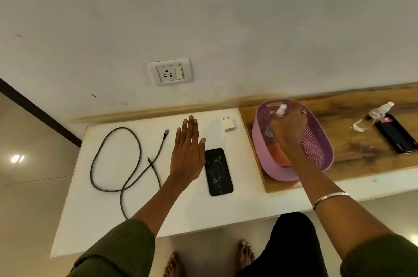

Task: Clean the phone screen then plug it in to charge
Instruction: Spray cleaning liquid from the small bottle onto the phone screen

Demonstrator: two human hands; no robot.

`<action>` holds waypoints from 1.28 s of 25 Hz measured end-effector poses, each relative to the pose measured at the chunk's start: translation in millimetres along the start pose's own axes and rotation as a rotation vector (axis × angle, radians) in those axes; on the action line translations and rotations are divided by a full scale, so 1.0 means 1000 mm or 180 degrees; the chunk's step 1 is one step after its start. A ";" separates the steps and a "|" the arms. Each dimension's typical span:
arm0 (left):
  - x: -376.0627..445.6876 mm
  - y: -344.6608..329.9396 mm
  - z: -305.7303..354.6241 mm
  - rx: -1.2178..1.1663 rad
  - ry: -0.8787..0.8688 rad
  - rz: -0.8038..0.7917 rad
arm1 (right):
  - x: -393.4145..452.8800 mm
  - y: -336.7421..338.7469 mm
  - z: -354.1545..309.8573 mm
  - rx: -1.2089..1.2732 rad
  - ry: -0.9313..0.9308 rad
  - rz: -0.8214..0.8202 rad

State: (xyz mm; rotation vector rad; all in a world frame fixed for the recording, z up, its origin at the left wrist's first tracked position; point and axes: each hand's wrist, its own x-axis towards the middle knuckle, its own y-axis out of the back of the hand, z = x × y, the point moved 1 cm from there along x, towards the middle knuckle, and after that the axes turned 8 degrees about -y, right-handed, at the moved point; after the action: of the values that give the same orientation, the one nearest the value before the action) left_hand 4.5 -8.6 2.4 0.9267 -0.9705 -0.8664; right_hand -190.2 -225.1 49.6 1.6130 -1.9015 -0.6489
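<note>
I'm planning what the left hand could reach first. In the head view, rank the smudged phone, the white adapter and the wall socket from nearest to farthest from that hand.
1. Phone: on the white table, just right of the left hand.
2. Adapter: farther right, toward the wall.
3. Socket: up on the wall, beyond the fingertips.

Much of the spray bottle (274,138) in the basket (316,143) is covered by the right hand (288,132); its grip cannot be judged.
</note>
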 end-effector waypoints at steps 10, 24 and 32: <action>0.023 0.020 0.009 -0.0046 -0.0120 0.0082 | 0.004 0.003 0.004 -0.0163 -0.0109 -0.0741; 0.030 0.082 0.035 -0.0586 -0.0369 0.0465 | -0.080 0.048 -0.109 0.0567 0.0989 -0.1421; 0.015 0.114 0.035 -0.1178 -0.0560 0.0423 | -0.152 0.019 -0.103 0.0141 0.1299 -0.2011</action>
State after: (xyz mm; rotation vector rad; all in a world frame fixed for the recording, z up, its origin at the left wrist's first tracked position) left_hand -2.8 9.9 121.3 0.4713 -0.9679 -0.9849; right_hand -114.8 -73.3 121.1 2.1942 -1.1166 -0.4636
